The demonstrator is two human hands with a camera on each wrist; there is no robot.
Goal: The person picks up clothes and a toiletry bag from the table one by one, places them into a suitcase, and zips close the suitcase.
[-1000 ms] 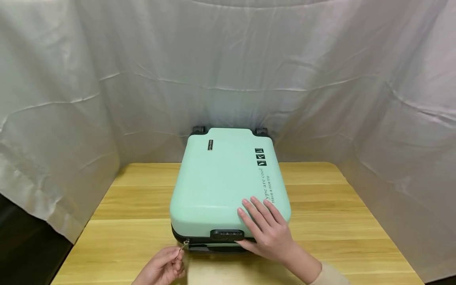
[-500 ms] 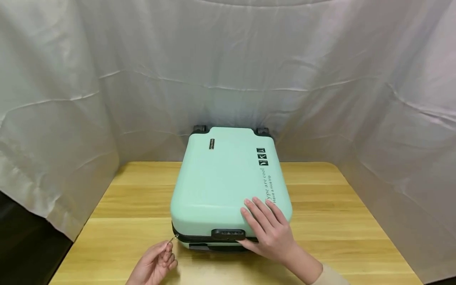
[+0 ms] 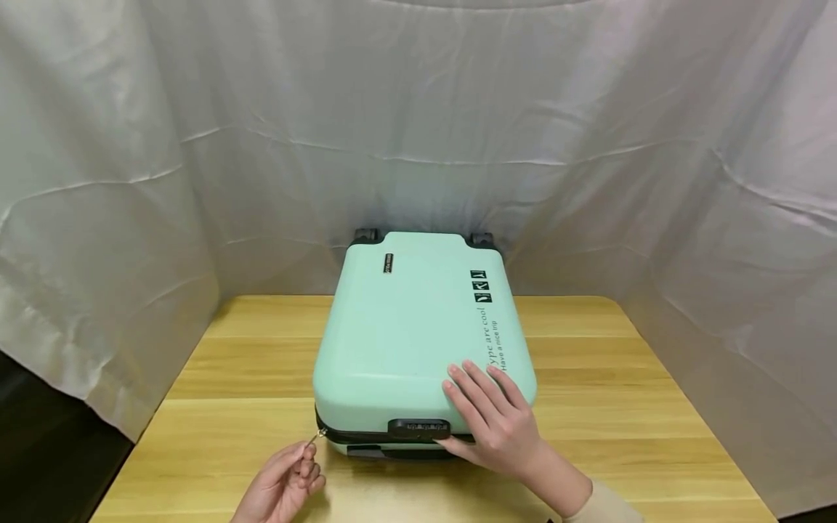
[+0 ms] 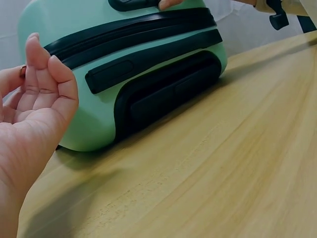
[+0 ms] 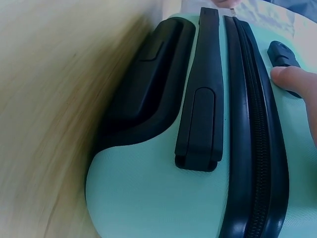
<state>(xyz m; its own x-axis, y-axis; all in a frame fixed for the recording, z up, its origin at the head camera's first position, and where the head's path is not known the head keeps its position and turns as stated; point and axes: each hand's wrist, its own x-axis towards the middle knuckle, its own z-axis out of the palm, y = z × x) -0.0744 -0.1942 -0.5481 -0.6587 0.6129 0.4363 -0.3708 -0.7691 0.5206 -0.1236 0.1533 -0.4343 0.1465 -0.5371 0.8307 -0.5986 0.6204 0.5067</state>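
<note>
Two hands on mint-green hard-shell suitcase [image 3: 418,341], lying flat mid wooden table [image 3: 621,392]. Left hand [image 3: 284,487] pinches small metal zip pull [image 3: 318,436] at case's near-left corner; right hand [image 3: 493,418], fingers straight, presses lid by black combo lock [image 3: 418,428]. Looks like zip-running step, early on. Next move prob needs pull drawn along black zip track [image 4: 133,32] w/ lid kept down

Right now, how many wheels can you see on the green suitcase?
2. One wheel sticks out at the far left corner of the suitcase, and the other wheel at the far right corner. More wheels may be hidden under the case.
</note>
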